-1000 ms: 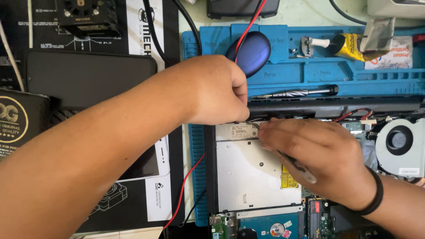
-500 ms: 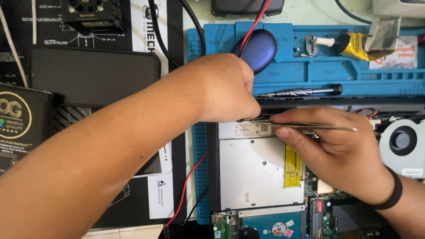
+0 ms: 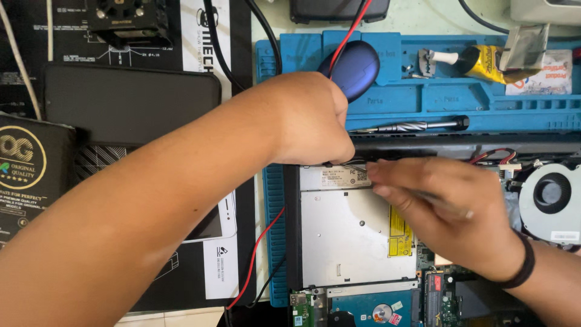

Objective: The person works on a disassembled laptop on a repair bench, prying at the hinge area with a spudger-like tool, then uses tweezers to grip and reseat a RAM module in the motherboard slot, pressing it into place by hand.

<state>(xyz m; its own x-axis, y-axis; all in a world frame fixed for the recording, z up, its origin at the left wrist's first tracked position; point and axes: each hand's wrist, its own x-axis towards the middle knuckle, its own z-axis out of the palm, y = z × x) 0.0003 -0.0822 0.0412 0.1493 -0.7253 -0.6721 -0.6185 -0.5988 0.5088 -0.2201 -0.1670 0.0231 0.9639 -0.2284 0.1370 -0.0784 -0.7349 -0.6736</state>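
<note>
Your left hand (image 3: pixel 308 121) is curled into a loose fist at the top edge of the silver optical drive (image 3: pixel 354 236), its fingertips pressed down where the drive meets the laptop's dark hinge bar (image 3: pixel 460 145); what they pinch there, if anything, is hidden under the knuckles. Your right hand (image 3: pixel 448 215) lies over the drive's upper right corner, fingers closed around a thin metal tool (image 3: pixel 445 206), blurred, whose tip points toward your left fingertips. The drive sits in its bay in the opened laptop, flat, with a blue-labelled hard disk (image 3: pixel 372 312) just below it and a round cooling fan (image 3: pixel 551 194) well to its right. Behind the laptop, the blue repair mat (image 3: pixel 423 100) has moulded trays along its far edge; one holds a yellow glue tube (image 3: pixel 484 60) lying on its side, with small screws (image 3: pixel 408 69) beside it; a dark blue mouse (image 3: pixel 351 69) rests across two others; a black-handled screwdriver (image 3: pixel 417 126) lies in the long groove in front.
</note>
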